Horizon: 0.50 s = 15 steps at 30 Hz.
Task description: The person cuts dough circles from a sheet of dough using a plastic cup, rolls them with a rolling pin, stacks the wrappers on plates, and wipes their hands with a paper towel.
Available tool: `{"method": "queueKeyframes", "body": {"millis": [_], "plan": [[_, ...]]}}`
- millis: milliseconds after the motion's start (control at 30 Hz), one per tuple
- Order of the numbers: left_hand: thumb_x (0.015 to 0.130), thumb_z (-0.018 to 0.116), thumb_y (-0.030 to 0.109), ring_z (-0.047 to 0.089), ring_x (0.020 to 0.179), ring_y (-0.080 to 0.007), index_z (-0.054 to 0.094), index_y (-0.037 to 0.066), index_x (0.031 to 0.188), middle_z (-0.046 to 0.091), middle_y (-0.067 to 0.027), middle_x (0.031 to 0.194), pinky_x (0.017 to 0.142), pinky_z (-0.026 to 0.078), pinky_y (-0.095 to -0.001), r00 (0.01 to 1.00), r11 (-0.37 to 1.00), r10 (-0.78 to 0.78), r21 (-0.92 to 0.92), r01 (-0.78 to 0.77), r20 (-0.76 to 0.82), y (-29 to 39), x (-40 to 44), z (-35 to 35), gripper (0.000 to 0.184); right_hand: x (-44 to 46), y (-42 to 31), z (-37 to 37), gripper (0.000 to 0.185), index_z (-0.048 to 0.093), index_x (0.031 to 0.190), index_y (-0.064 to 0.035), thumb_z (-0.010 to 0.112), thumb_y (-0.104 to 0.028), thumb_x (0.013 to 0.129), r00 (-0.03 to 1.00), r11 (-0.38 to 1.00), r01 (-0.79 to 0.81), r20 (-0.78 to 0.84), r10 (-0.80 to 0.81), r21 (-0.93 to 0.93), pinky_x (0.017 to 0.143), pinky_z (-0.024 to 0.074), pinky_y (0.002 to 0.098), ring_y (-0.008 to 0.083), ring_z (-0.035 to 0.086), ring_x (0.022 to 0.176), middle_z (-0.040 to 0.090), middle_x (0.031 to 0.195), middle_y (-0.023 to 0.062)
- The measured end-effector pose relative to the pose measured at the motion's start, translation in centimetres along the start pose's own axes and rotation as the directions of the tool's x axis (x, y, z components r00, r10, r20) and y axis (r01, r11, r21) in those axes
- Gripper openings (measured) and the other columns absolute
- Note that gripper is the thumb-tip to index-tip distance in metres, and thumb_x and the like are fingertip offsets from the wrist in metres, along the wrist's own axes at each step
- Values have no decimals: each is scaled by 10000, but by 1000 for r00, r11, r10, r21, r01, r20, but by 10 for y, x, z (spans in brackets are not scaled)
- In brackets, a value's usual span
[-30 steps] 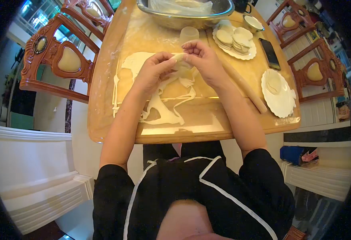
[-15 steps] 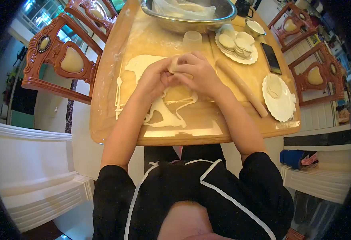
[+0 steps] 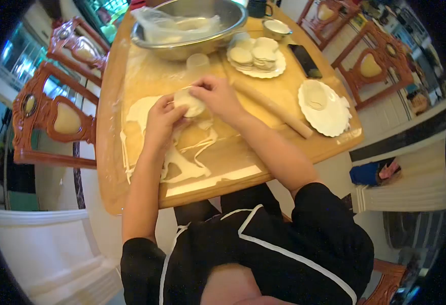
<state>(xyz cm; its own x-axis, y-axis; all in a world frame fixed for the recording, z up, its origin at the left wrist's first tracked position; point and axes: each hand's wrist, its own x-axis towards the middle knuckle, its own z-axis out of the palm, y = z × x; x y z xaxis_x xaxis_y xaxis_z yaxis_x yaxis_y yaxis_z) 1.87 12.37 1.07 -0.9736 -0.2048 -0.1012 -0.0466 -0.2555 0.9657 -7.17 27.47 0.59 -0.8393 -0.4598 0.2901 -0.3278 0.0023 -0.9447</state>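
Observation:
A pale round dough wrapper is stretched between my two hands above the table. My left hand grips its left edge, the thumb lying across the dough. At its upper right edge, my right hand pinches it between thumb and fingers. Beneath and beside the hands lies a rolled dough sheet with cut-out gaps and thin strips. A wooden rolling pin rests to the right of my right hand. Just beyond the hands stands a translucent cup.
A large metal bowl with a plastic bag stands at the back. Stacked dough rounds fill a scalloped plate. Another white plate holds a dough round. A phone, small bowl and dark mug are at right.
My hands have drawn apart, and the dough wrapper between them now shows its flat face. The view has turned and shifted, so the table appears farther left.

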Motion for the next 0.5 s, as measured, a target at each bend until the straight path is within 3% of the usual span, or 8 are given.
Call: {"method": "queueKeyframes", "body": {"millis": [67,133,233,300,367,433,500], "plan": [[879,635,14,683,810,-168,544,-24,1167,673,-100,977,689,575,-260,1000,1000,8,-7,-8,19,-2,2,-1,305,1,7,0,198,692,960,21,683,-152,866,1000,995,-15,14,14,97,682,484,256,78,591,761,665,818,30],[884,636,22,683,807,-160,550,-20,1158,672,-90,961,689,574,-257,1000,1000,14,-16,-14,16,-7,5,-5,291,1,16,2,207,688,970,25,679,-152,862,978,997,-73,196,64,38,672,483,256,79,591,755,664,818,34],[902,630,53,664,773,-126,554,-11,1156,663,-63,927,676,566,-249,1000,1000,-11,10,10,23,-6,5,-7,272,5,13,-7,199,693,967,15,674,-148,854,979,994,-95,174,103,-55,677,478,255,73,582,756,659,830,21],[917,616,73,633,751,-106,573,-7,1136,649,-50,894,696,542,-235,997,999,2,49,2,-74,1,1,-5,237,9,8,-21,197,695,969,10,671,-147,851,978,989,-109,165,124,-96,681,476,257,73,580,761,658,836,16],[923,608,78,622,758,-107,589,-2,1114,645,-47,892,704,528,-241,990,988,98,133,-83,-105,-7,9,-16,208,16,7,-43,201,698,981,0,643,-149,857,997,983,74,24,-71,-170,690,477,274,85,577,771,653,831,15],[928,600,83,611,764,-107,606,2,1092,642,-45,890,711,514,-246,970,962,202,213,-170,-135,-8,12,-21,183,21,-20,-82,216,697,997,0,611,-152,869,992,950,37,-103,-73,-311,693,479,293,108,590,781,661,842,34],[929,596,82,614,799,-123,633,-3,1038,635,-49,886,720,501,-274,951,926,252,331,-183,-178,-7,10,-22,143,51,-2,-131,232,692,999,10,594,-162,878,927,893,74,-299,-225,-443,693,479,297,120,603,779,673,838,53]]}}
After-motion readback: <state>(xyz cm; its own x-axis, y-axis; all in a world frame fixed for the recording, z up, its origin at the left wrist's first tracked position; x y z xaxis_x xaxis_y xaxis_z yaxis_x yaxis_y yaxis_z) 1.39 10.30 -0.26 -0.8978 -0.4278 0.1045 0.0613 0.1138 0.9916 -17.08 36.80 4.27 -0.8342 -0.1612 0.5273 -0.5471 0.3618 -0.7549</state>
